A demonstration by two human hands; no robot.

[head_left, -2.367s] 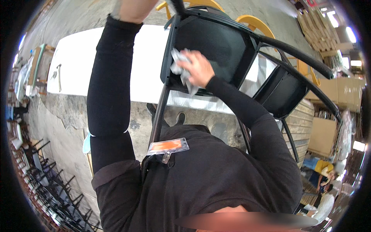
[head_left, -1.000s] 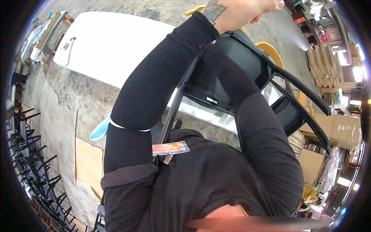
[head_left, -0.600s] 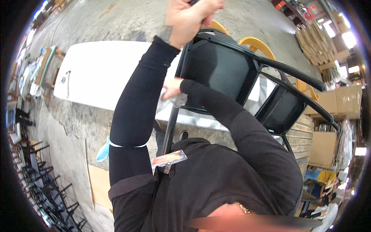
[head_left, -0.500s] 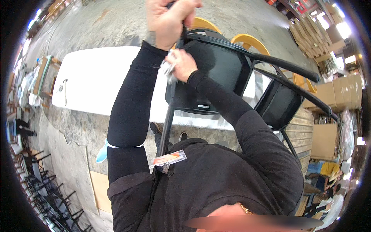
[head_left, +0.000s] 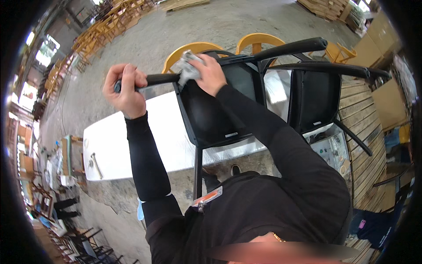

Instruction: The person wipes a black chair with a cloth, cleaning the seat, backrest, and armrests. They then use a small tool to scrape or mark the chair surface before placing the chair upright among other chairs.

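I see left hand (head_left: 127, 92) wrapped round end of black, rod-like chair leg (head_left: 160, 79), maybe keeping chair steady. Right hand (head_left: 211, 75), apart from left, squeezes crumpled grey-white cloth (head_left: 190, 66) where leg meets seat. Black chair with flat seat (head_left: 204, 114) sits upside down on long white surface (head_left: 132, 143), under right hand, likely so bottom is easy to reach. Seat bottom faces up. Legs, chair's long way, point up, spreading out.
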